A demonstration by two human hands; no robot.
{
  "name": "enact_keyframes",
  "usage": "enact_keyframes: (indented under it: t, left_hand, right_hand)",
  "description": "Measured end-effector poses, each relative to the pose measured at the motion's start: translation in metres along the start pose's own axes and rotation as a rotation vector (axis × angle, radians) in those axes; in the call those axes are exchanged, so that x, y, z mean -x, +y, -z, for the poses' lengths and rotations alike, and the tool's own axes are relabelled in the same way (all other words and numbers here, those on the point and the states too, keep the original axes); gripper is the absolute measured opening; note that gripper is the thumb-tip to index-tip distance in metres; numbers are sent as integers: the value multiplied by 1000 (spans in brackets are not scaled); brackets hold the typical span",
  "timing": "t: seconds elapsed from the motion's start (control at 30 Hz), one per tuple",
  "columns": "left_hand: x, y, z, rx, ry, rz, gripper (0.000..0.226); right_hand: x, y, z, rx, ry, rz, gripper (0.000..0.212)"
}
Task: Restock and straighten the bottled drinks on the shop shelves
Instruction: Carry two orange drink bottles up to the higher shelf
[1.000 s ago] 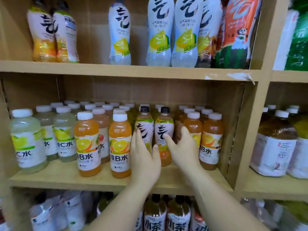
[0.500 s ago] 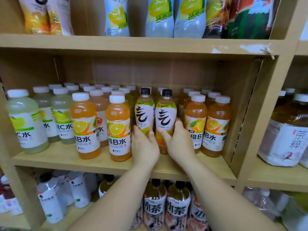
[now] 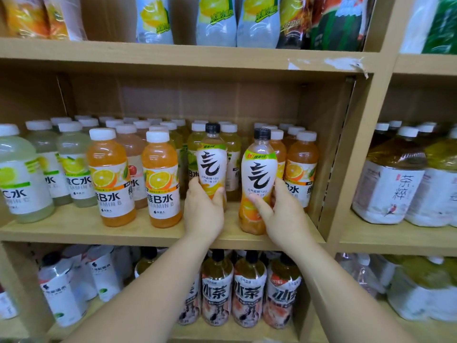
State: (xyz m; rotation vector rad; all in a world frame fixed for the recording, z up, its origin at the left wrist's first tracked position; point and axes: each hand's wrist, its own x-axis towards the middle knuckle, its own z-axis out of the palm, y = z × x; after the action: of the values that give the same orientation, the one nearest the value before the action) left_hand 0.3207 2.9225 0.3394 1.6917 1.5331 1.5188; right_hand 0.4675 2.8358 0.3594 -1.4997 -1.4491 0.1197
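Two hands reaching forward, left hand [image 3: 204, 211] gripping one black-capped bottle [image 3: 212, 167], right hand [image 3: 282, 214] gripping another [image 3: 258, 184]

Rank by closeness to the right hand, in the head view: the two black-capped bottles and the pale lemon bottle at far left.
1. Right black-capped bottle: gripped by the right hand.
2. Left black-capped bottle: beside it, in the left hand.
3. Pale lemon bottle: far left.
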Motion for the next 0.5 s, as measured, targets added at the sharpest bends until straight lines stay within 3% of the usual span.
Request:
enact_keyframes:
  t: [0.17, 0.5]
  left_hand:
    - [24, 0, 8, 17, -54, -128, 53]
    - [53, 22, 67, 248, -49, -285, 55]
  right_hand:
    - [10, 1, 5, -112, 10, -17, 45]
    - [20, -6, -6, -99, 97, -80, 53]
